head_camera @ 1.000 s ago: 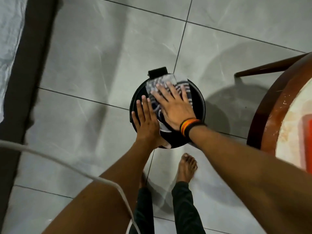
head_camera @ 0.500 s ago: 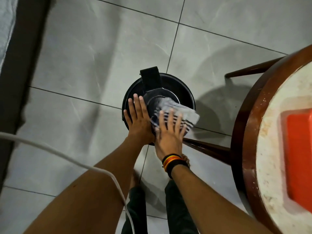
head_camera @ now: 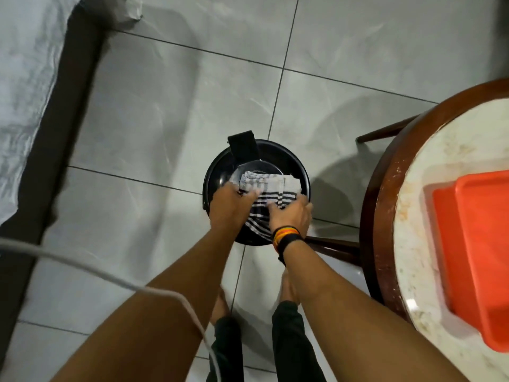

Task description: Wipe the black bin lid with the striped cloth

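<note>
A round black bin lid point(head_camera: 217, 172) sits on a small bin on the tiled floor, its hinge tab at the far side. The striped cloth point(head_camera: 268, 186), grey-white with dark stripes, lies bunched across the lid's centre and near half. My left hand point(head_camera: 230, 206) grips the cloth's left end at the lid's near-left rim. My right hand point(head_camera: 293, 215), with coloured bands at the wrist, holds the cloth's near-right part. Both hands press down on the lid.
A round wooden-rimmed table point(head_camera: 385, 172) stands close on the right with an orange tray point(head_camera: 473, 241) on top; its leg runs just behind my right wrist. A bed edge with a white sheet point(head_camera: 24, 86) is at the left. A white cable point(head_camera: 110, 277) crosses the foreground.
My left hand moved from the lid's left rim onto the cloth and closed on it. The right hand slid right and curled onto the cloth, which is now bunched wider across the lid.
</note>
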Available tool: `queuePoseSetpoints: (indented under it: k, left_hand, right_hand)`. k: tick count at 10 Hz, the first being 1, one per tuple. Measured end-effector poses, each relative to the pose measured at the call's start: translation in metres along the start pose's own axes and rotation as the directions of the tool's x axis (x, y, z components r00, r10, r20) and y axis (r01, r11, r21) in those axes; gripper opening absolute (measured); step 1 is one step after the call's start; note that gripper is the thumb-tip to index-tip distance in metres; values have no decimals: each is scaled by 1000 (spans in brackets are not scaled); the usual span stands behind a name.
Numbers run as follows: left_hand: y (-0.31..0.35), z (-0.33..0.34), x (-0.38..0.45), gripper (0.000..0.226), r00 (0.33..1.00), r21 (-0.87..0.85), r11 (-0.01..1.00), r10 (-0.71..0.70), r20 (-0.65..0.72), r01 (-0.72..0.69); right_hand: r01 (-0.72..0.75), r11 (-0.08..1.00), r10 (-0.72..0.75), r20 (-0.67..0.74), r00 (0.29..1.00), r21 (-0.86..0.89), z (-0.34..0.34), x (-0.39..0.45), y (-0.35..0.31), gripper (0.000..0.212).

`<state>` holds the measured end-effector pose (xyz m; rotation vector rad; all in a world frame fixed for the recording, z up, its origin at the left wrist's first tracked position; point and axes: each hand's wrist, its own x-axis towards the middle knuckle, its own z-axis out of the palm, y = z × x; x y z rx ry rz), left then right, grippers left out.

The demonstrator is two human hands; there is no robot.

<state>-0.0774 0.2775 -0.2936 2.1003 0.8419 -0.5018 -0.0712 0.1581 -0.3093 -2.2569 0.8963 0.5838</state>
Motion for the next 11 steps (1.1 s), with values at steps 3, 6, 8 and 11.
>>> queuePoseSetpoints:
  k: [3,6,8,11]
  left_hand:
    - [49,-10,-26,21,994,-182,983,-3,-112,-18]
    - [188,-52,-202,19,936,-401,859,353,11,-319]
    - [258,40,-265,32,928,-330,899,347,137,-287]
    - [255,104,-272,27,851,206,826,517,92,-525]
  right_hand:
    - [59,927,-60,-8,998,370,-48,-13,-23,20]
    - [293,756,-199,-221,955,586,-284,-85,-10,37]
    - [194,855,-63,-276,959,481,-398,-53,55,42]
    - [258,966,-256,-113,960,2,-397,26,105,48]
